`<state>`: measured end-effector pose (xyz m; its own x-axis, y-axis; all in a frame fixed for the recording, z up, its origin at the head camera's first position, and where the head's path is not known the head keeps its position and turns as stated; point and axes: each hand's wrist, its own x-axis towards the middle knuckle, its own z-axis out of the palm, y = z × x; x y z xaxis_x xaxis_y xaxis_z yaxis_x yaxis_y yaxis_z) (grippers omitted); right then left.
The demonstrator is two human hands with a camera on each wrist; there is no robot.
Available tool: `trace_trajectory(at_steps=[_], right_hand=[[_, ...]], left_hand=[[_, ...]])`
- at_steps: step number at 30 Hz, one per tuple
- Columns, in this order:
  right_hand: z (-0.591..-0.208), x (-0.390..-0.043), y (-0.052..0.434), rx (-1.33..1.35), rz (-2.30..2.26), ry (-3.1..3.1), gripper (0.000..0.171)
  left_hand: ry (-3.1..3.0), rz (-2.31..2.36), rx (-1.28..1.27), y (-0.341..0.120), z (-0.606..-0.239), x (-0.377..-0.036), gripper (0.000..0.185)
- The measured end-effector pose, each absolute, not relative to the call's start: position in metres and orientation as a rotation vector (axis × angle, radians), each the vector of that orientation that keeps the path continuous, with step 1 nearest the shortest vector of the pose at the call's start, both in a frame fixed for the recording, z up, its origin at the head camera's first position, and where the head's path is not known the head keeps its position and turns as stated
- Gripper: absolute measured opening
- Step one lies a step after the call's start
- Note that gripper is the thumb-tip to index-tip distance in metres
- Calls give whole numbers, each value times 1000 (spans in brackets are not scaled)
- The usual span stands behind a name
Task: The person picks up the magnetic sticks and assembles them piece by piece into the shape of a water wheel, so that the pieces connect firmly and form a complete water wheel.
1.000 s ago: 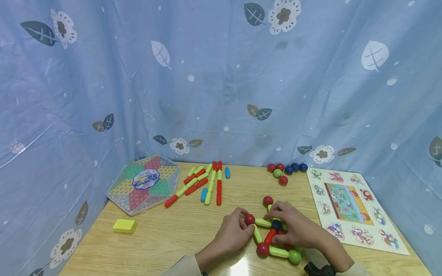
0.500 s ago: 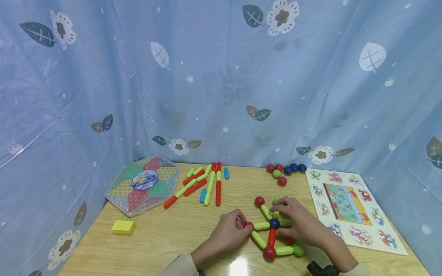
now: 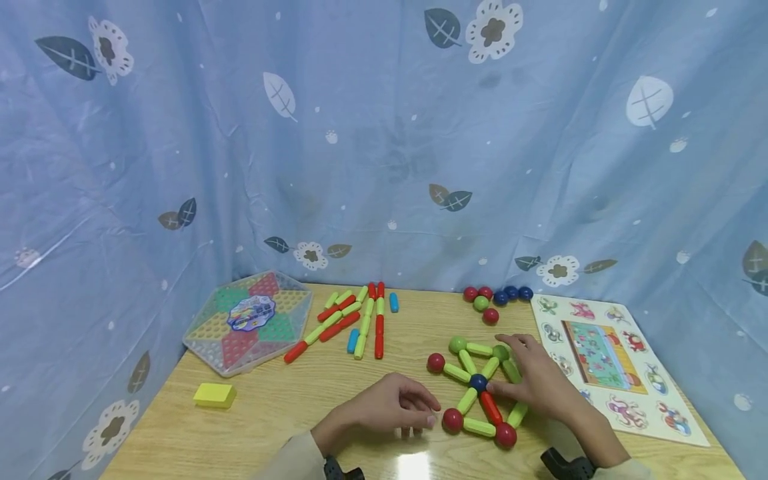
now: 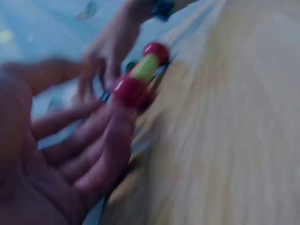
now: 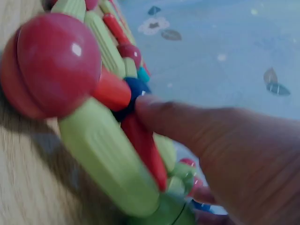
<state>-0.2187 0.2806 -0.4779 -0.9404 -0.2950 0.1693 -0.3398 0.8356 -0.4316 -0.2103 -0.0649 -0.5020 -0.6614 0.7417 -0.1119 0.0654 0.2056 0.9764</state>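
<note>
A flat structure of balls and rods lies on the table in the head view, with a dark blue ball (image 3: 478, 383) at its hub. Light green rods (image 3: 479, 427) and a red rod (image 3: 491, 407) join it to red balls (image 3: 453, 420) and green balls (image 3: 458, 344). My right hand (image 3: 540, 381) grips the structure's right side, thumb against the blue ball and fingers by the far green ball (image 3: 501, 353). Some right fingers are hidden in the right wrist view, where the thumb (image 5: 173, 119) shows. My left hand (image 3: 393, 403), fingers loosely bent, holds nothing just left of the nearest red ball.
Loose red, green and yellow-green rods (image 3: 379, 337) and blue rods (image 3: 353, 341) lie at back centre. Loose balls (image 3: 491, 316) sit at the back. A puzzle board (image 3: 612, 417) lies right, a hexagonal game box (image 3: 204, 350) left, and a yellow block (image 3: 215, 395) nearer.
The structure has turned counterclockwise, its left red ball swinging toward me. My left hand has let go of that red ball. The right hand has shifted slightly right along the structure.
</note>
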Motion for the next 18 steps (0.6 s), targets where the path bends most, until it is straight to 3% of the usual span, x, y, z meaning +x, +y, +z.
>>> trace_trajectory(at_steps=[9,14,18], right_hand=[[-499,-227,290,429,1101,-2876,74],[-508,-230,292,336,1252,-2842,63],[-512,-232,292,311,1387,-2787,58]], left_hand=[[1676,1825,841,-160,-497,-243,49],[1998,1843,697,-194,-492,-265,48],[2339,1736,451,-197,-494,-279,38]])
